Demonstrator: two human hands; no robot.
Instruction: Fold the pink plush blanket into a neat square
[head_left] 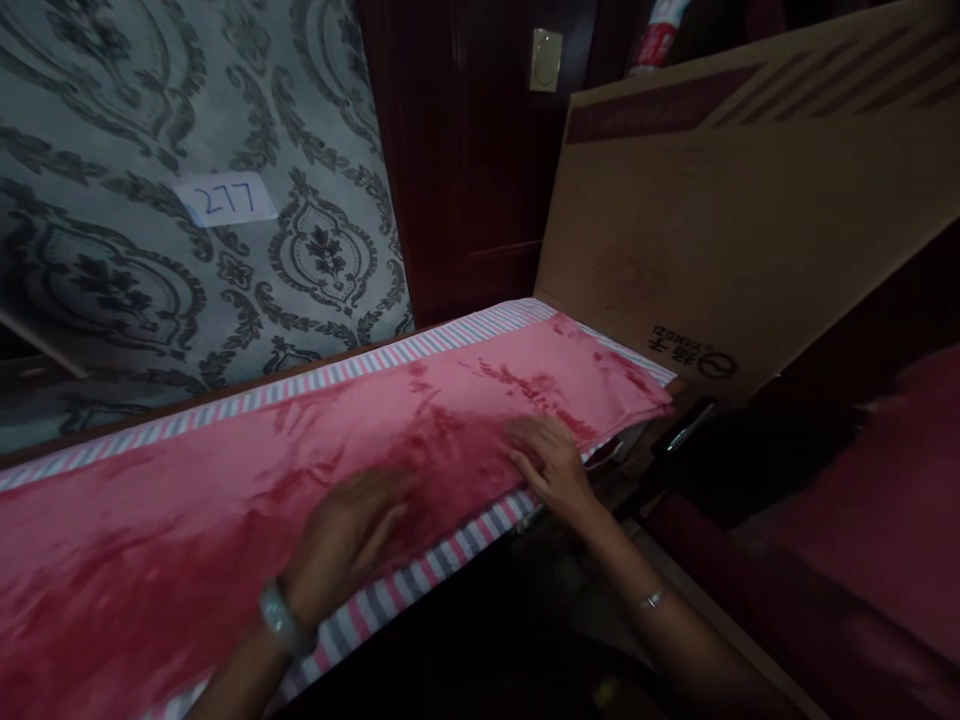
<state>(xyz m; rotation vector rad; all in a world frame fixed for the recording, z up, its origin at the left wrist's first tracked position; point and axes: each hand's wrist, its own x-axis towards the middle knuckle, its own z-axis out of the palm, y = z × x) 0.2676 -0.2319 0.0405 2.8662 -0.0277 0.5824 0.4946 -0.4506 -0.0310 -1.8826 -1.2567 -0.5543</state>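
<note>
Head-camera footage is filled by a pink plush blanket, spread lengthwise over a pink, white and grey striped sheet whose stripes are left showing along both long edges. The left hand is laid flat on the blanket close to its near edge, fingers together and extended, nothing being gripped; a pale green bangle is worn at that wrist. The right hand is pressed palm-down on the blanket nearer its far right corner, fingers slightly spread over the near edge, and nothing is clasped by it either; a thin silver bracelet is seen on that forearm. The blanket's pile is soft and velvety, brushed into darker and lighter streaks, while the sheet beneath is thin and smooth. The far end of the bedding is closed off by a large flat cardboard box, leaned upright and printed with a dark logo. Behind the far long edge, grey damask wallpaper bearing a white label marked 277 is visible, beside a dark red wooden panel.
</note>
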